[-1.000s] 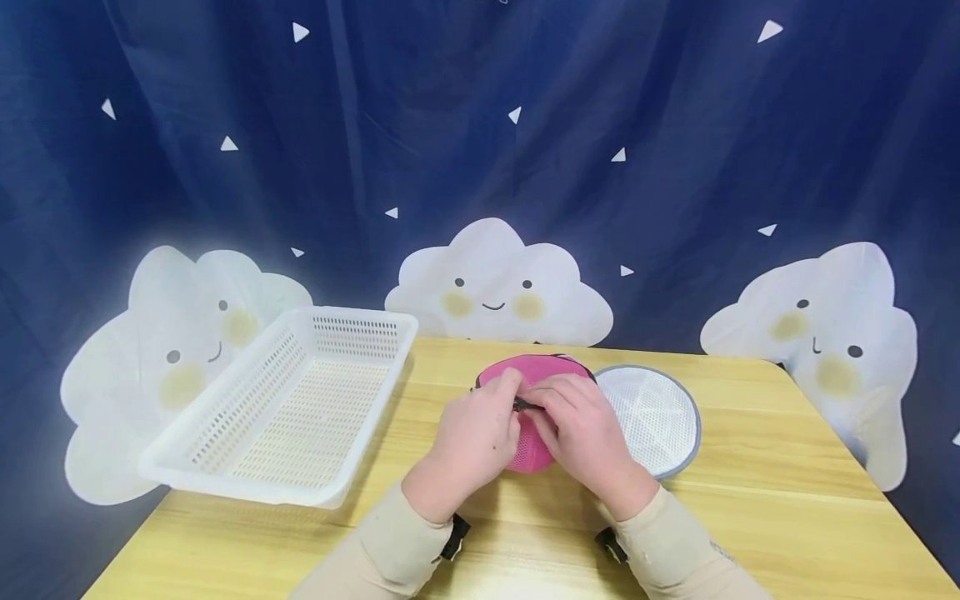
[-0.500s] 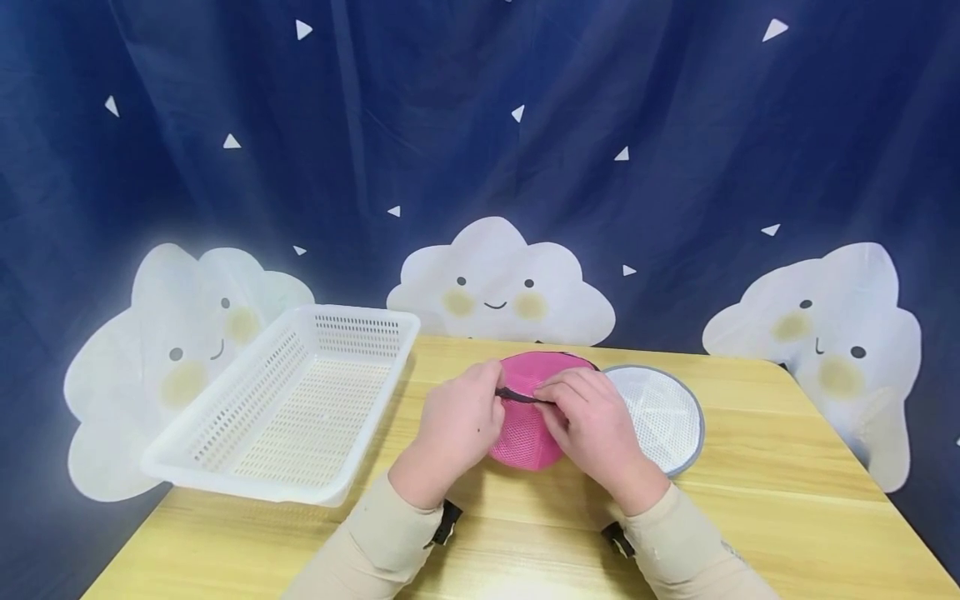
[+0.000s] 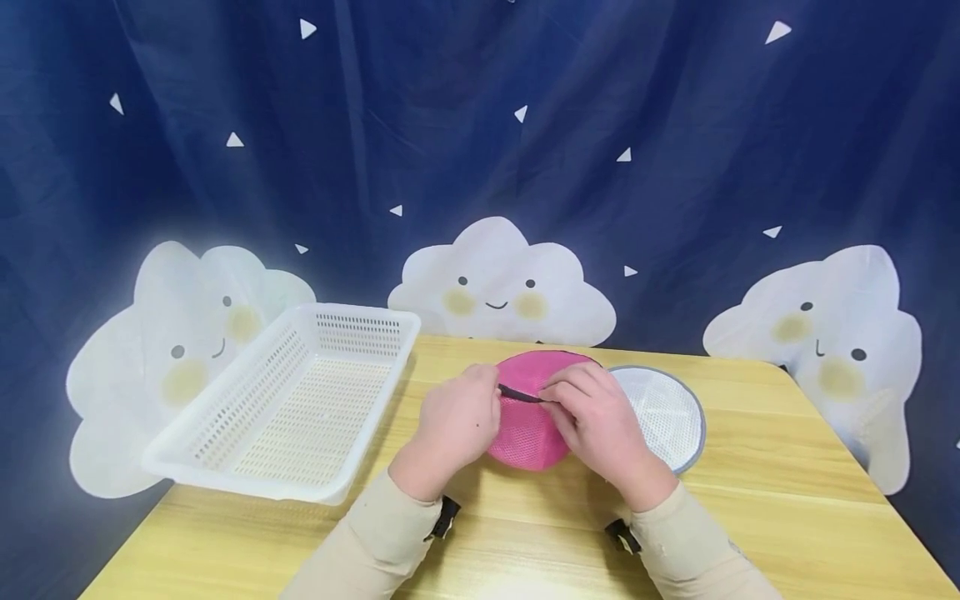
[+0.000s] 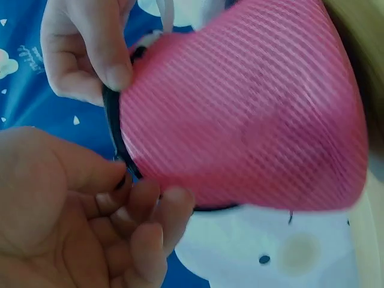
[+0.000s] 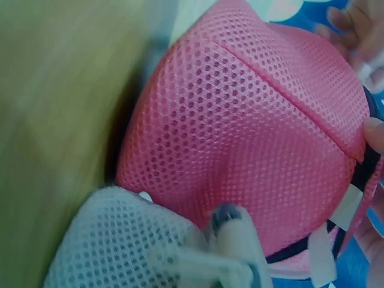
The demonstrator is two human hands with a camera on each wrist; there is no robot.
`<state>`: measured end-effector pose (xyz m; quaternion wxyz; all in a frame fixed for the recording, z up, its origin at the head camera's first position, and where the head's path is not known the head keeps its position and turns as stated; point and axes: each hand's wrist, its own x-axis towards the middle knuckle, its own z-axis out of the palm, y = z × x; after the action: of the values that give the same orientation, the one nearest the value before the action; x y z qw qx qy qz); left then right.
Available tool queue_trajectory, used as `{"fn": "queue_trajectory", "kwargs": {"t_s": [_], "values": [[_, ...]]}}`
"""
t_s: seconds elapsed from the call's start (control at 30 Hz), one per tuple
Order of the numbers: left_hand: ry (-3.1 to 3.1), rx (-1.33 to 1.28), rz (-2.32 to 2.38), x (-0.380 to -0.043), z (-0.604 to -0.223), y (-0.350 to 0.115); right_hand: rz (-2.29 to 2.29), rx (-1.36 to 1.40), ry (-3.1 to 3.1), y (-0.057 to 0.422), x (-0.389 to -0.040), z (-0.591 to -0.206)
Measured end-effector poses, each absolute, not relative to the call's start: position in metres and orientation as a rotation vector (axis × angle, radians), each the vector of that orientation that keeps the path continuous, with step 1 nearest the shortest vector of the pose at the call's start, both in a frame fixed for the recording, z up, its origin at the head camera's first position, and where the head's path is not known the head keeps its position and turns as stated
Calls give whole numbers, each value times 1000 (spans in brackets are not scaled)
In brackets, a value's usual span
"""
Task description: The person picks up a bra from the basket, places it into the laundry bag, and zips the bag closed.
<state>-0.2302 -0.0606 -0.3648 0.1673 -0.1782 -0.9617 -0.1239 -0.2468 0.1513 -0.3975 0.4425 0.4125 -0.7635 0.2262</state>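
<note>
A pink mesh laundry bag (image 3: pixel 528 437) with a black zipper edge (image 3: pixel 521 395) is between both hands above the table. My left hand (image 3: pixel 459 417) pinches the left end of that black edge between thumb and forefinger. At the other end my right hand (image 3: pixel 596 421) pinches the same edge, its thumb (image 4: pixel 117 75) lying along it in the left wrist view. A short stretch of black edging runs between the hands. The zipper pull is too small to make out. The bag (image 5: pixel 240 132) bulges out in the right wrist view.
A round white mesh piece with a grey rim (image 3: pixel 663 417) lies right of the pink bag. On the left stands a white perforated plastic basket (image 3: pixel 375 417). The wooden table (image 3: pixel 787 483) ends at a blue curtain (image 3: pixel 450 100) with cloud prints.
My left hand has moved left, away from the right, baring more of the black zipper edge between them. The right hand has shifted slightly right. The basket stays put.
</note>
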Motion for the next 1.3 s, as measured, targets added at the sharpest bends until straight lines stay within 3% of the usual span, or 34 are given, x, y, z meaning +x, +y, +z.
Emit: {"fn": "queue_trajectory", "kwargs": {"t_s": [0.13, 0.47, 1.3], "values": [[-2767, -473, -393, -234, -362, -65, 544, 1001, -1929, 157, -249, -395], [-2739, -697, -617, -226, -358, -64, 455, 874, -2136, 164, -248, -395], [-2695, -776, -544, -220, -356, -56, 526, 887, -2244, 157, -239, -394]]}}
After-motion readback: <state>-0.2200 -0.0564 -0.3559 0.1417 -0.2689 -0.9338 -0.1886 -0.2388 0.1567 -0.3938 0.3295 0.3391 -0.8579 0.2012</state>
